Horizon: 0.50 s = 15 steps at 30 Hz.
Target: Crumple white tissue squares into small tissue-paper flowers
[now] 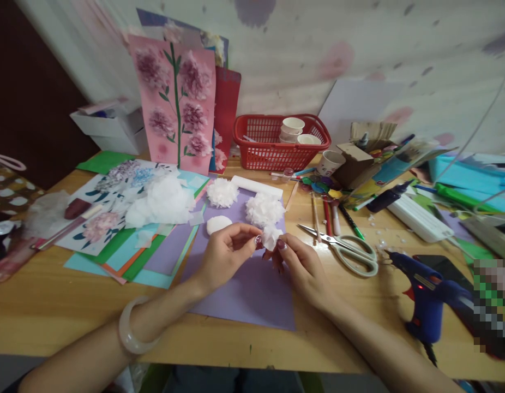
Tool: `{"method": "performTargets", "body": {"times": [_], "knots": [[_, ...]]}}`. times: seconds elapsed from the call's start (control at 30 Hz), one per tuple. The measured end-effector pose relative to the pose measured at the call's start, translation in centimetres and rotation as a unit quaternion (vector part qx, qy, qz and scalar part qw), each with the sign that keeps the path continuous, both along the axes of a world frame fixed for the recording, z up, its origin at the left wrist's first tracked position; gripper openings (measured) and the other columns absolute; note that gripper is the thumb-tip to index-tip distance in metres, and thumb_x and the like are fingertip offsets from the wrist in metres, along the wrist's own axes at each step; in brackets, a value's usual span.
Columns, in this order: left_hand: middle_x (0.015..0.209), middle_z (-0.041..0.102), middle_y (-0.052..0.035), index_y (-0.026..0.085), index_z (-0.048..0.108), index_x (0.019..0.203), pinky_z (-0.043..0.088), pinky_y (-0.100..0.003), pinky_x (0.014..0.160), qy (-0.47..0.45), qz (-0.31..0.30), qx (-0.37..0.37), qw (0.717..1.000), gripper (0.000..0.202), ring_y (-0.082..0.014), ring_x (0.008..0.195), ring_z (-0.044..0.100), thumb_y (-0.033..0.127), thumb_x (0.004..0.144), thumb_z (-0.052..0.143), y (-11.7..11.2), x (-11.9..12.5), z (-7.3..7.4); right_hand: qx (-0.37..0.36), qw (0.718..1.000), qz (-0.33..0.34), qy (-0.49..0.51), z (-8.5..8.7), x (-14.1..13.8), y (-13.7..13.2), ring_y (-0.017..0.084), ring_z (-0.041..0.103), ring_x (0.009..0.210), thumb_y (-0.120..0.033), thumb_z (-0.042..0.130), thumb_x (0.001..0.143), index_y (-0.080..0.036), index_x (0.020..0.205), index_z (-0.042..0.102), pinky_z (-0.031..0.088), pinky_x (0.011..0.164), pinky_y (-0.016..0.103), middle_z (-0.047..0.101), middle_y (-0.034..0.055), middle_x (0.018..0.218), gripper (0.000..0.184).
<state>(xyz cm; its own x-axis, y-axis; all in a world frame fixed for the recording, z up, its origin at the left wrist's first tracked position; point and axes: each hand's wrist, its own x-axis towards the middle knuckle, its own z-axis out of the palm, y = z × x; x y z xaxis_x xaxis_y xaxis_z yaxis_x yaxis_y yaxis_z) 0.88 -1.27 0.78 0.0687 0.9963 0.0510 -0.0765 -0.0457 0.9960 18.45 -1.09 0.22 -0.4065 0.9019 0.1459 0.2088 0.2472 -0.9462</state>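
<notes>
Both my hands meet over a purple paper sheet (252,289) on the wooden table. My left hand (226,251) and my right hand (297,262) pinch a small crumpled piece of white tissue (271,236) between their fingertips. A pale bangle (132,327) circles my left wrist. Just beyond the fingers lie two fluffy white tissue flowers (222,192) (264,209) and a flat white oval piece (218,224) on the same sheet.
Scissors (346,252) lie right of my hands, a blue glue gun (426,297) further right. A red basket (281,141) with paper cups stands behind, next to a pink flower card (174,103). Coloured paper and loose tissue (160,203) lie left; pens and markers (330,210) sit behind the scissors.
</notes>
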Motion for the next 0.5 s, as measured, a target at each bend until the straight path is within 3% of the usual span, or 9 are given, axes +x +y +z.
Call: {"method": "performTargets", "body": {"times": [0.17, 0.3, 0.4, 0.5], "knots": [[0.076, 0.066, 0.0003, 0.017, 0.054, 0.084, 0.053, -0.025, 0.073, -0.017, 0.025, 0.016, 0.999, 0.010, -0.0130, 0.074, 0.067, 0.017, 0.077, 0.061, -0.01, 0.01, -0.06, -0.007, 1.000, -0.006, 0.006, -0.33, 0.15, 0.00, 0.013, 0.050, 0.060, -0.038, 0.036, 0.098, -0.017, 0.081, 0.060, 0.040, 0.056, 0.024, 0.054, 0.0010, 0.069, 0.036], [0.088, 0.066, -0.0028, 0.017, 0.056, 0.088, 0.051, -0.026, 0.081, 0.010, 0.001, 0.052, 0.999, 0.010, -0.0153, 0.087, 0.066, 0.017, 0.079, 0.060, -0.17, -0.02, -0.17, 0.018, 1.000, 0.000, -0.012, -0.40, 0.24, -0.05, 0.013, 0.049, 0.059, -0.036, 0.035, 0.098, -0.017, 0.081, 0.059, 0.039, 0.055, 0.024, 0.053, 0.0006, 0.067, 0.036], [0.103, 0.068, -0.0065, 0.017, 0.059, 0.101, 0.050, -0.028, 0.086, 0.021, -0.029, 0.045, 0.998, 0.021, -0.0189, 0.100, 0.064, 0.019, 0.080, 0.061, -0.32, 0.01, -0.27, 0.066, 0.997, 0.020, -0.043, -0.02, 0.09, -0.03, 0.014, 0.049, 0.061, -0.032, 0.034, 0.098, -0.018, 0.082, 0.057, 0.039, 0.058, 0.025, 0.053, 0.0005, 0.068, 0.031], [0.102, 0.071, -0.0065, 0.018, 0.054, 0.116, 0.051, -0.029, 0.085, 0.026, -0.021, 0.018, 0.999, 0.036, -0.0196, 0.097, 0.066, 0.020, 0.080, 0.063, -0.34, 0.03, -0.43, 0.106, 0.991, 0.048, -0.064, 0.55, -0.23, 0.09, 0.015, 0.049, 0.067, -0.026, 0.035, 0.097, -0.019, 0.081, 0.055, 0.038, 0.063, 0.026, 0.053, 0.0020, 0.075, 0.027]]}}
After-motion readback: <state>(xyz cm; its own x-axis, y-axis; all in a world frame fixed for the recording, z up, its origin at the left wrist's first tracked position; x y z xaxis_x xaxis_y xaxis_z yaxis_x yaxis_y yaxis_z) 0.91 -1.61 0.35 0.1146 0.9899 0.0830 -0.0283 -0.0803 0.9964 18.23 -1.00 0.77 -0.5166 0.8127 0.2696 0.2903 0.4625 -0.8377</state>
